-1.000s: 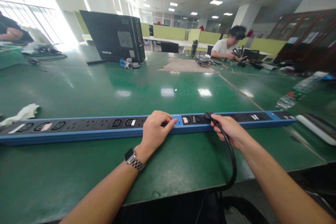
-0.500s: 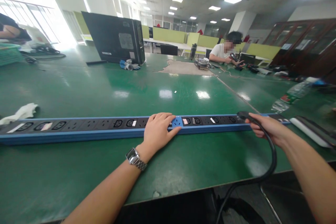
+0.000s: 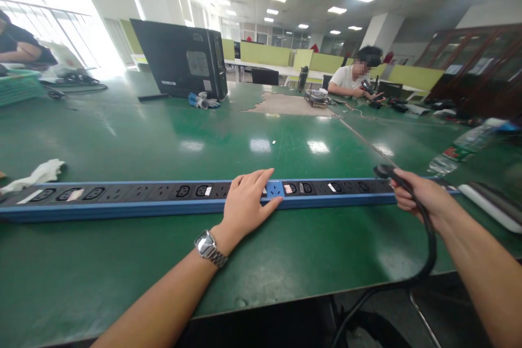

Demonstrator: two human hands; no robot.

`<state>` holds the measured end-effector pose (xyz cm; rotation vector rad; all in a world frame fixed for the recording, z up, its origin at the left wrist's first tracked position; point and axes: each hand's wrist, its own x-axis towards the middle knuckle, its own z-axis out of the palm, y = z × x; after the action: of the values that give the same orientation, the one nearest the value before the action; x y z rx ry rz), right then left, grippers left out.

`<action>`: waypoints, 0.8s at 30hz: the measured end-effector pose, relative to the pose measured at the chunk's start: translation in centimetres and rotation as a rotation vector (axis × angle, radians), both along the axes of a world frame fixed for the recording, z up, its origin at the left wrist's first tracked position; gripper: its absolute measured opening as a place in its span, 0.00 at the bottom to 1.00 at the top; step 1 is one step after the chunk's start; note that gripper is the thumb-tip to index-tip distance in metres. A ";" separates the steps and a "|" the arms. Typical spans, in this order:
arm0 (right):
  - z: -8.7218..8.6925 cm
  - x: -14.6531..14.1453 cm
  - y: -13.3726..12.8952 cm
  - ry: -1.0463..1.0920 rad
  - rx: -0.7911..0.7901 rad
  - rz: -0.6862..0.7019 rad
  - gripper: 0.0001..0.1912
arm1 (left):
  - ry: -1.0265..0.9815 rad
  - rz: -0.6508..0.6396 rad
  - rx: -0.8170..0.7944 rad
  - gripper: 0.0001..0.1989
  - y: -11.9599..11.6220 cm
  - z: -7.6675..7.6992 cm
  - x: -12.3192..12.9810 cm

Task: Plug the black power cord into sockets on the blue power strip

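Observation:
A long blue and black power strip (image 3: 122,206) with several sockets lies across the green table (image 3: 163,141). My left hand (image 3: 248,198), with a metal watch (image 3: 211,247) at the wrist, rests over the strip's middle, fingers stretched and thumb apart, beside a blue socket (image 3: 274,189). My right hand (image 3: 420,196) is closed around a black power plug (image 3: 383,172) just above the strip's right part. From the plug a thick black cable (image 3: 430,250) loops down past the table's front edge. The plug's prongs cannot be made out.
A black computer case (image 3: 183,60) stands at the back left, gloves (image 3: 203,100) beside it. At right are a plastic bottle (image 3: 465,147) and a black and white object (image 3: 491,206). White cloth (image 3: 38,176) lies left. A person (image 3: 354,76) sits across the table.
My right hand has lifted the plug slightly up and to the right, away from the sockets. My left hand stays on the strip, its fingertips a little raised.

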<state>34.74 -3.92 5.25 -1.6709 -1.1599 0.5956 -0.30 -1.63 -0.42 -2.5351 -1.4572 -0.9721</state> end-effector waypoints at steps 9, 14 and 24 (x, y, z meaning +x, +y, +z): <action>1.6 -16.0 -4.5 0.078 -0.134 0.663 0.20 | -0.035 0.023 0.230 0.15 -2.5 1.7 -1.6; -4.1 -12.1 -3.4 0.174 -0.183 0.348 0.23 | -0.233 0.213 -0.001 0.23 0.2 0.3 -9.8; -9.0 -10.7 -3.8 0.023 -0.058 0.246 0.20 | -0.176 0.133 -0.124 0.22 0.4 1.0 -10.4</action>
<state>24.07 -7.71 -3.77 -1.5760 -1.3539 0.8063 -10.72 -1.18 0.54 -2.4484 -1.7612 -1.1419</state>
